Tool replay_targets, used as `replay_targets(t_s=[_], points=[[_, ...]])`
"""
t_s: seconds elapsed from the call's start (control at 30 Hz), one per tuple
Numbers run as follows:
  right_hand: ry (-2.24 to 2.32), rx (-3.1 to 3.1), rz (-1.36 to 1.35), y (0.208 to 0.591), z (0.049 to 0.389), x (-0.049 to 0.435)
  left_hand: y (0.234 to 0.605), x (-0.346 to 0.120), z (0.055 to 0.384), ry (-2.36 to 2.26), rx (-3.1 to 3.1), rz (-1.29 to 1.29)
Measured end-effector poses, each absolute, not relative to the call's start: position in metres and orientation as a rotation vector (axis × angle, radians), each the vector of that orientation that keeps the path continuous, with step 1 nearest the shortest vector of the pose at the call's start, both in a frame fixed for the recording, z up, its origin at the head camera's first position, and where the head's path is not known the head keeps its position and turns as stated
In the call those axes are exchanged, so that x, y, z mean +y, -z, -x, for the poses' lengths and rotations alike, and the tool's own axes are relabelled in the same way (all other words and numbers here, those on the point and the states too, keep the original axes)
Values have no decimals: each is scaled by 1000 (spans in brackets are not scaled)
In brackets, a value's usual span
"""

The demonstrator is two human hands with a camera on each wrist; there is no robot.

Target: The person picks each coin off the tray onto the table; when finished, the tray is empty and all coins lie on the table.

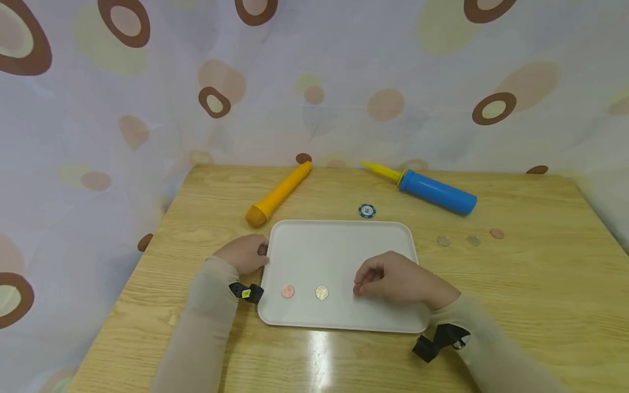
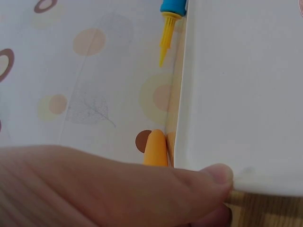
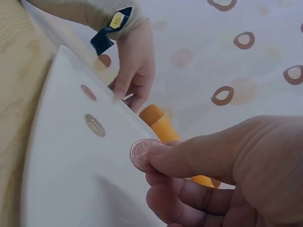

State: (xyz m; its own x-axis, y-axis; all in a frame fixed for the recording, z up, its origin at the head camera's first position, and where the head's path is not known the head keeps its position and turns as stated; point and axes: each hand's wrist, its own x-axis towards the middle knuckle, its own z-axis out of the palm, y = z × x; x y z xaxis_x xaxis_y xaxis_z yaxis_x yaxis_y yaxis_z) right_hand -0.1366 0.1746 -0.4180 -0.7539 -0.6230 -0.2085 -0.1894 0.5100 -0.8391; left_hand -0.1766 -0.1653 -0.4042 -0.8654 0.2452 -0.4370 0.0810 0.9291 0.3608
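Observation:
My right hand (image 1: 400,278) pinches a copper coin (image 3: 143,155) between thumb and fingers, over the right half of a white tray (image 1: 339,240). The coin's face shows clearly in the right wrist view. At the tray's left side my left hand (image 1: 245,254) grips the rim, its thumb (image 2: 218,174) on top of the edge and the other fingers mostly hidden below. Inside the tray lie a copper coin (image 1: 288,291) on the left and a gold-coloured coin (image 1: 321,293) to the right of it.
Right of the tray, two silvery coins (image 1: 443,240) and a copper coin (image 1: 497,233) lie in a row. Behind it are a blue poker chip (image 1: 367,210), an orange toy microphone (image 1: 280,194) and a blue hand pump (image 1: 437,191) with a yellow nozzle. A patterned curtain (image 1: 344,82) hangs behind the table.

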Motion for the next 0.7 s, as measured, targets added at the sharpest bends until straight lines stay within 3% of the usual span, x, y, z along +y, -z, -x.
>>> replay_targets(t_s=[0.7], points=[[1198, 2271, 533, 413, 134, 222, 405, -165, 177, -474, 2593, -185]])
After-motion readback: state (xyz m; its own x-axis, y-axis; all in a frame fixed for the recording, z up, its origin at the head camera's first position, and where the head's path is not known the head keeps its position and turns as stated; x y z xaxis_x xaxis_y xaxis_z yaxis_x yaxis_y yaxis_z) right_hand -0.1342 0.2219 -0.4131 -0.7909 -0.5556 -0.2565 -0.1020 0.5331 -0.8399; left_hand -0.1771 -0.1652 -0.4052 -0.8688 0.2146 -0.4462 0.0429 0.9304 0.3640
